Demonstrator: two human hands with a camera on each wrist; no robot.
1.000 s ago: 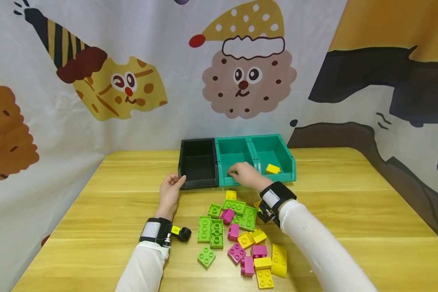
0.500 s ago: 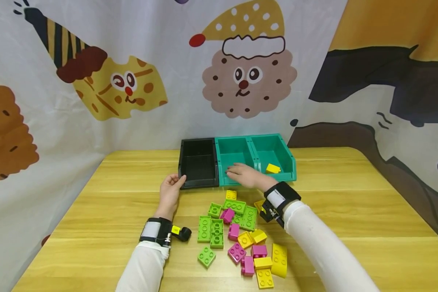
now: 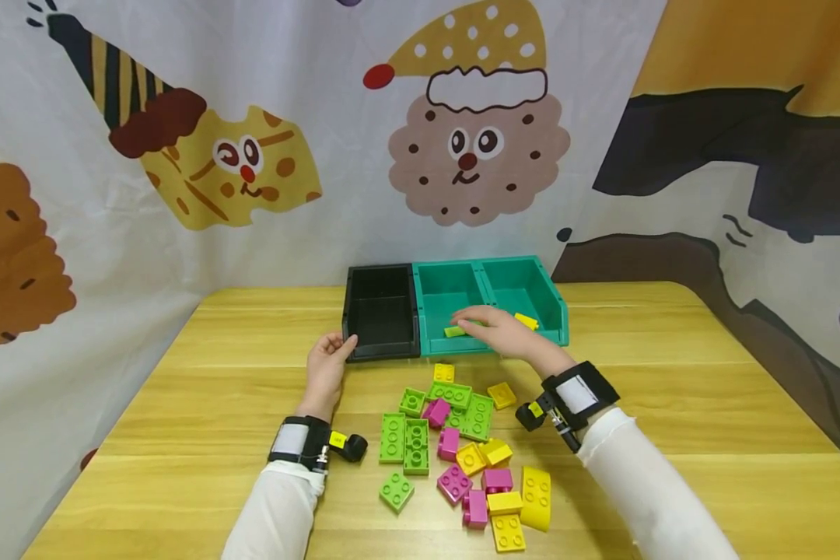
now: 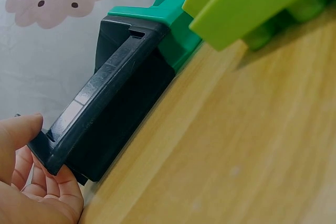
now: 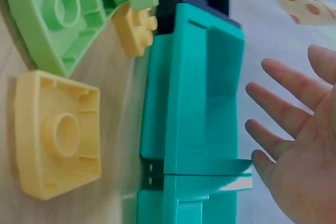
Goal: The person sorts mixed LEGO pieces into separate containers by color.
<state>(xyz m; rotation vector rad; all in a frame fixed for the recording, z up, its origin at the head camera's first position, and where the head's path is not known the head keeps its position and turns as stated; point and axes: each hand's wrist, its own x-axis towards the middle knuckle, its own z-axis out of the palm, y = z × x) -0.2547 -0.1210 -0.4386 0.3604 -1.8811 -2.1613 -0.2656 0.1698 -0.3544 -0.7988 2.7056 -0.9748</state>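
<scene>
My left hand (image 3: pixel 325 362) grips the front left corner of the black storage bin (image 3: pixel 383 352). In the left wrist view the thumb lies on the bin's rim and the fingers curl beneath the corner. My right hand (image 3: pixel 497 330) is over the two teal bins, its fingers spread and holding nothing in the right wrist view. Under its fingertips a light green brick (image 3: pixel 454 332) lies in the middle teal bin (image 3: pixel 437 344). A yellow brick (image 3: pixel 527 320), partly hidden by the hand, sits in the right teal bin (image 3: pixel 554 334).
In front of the bins, building bricks lie scattered on the wooden table (image 3: pixel 238 404): green ones (image 3: pixel 393 438), pink ones (image 3: pixel 454 484) and yellow ones (image 3: pixel 536 498). A yellow brick (image 3: pixel 502 395) lies close to my right wrist. Behind the bins hangs a printed cloth (image 3: pixel 350 179).
My right hand has straightened its fingers and moved right across the middle teal bin. The green brick in that bin has come into view. My left hand and the bins stay put.
</scene>
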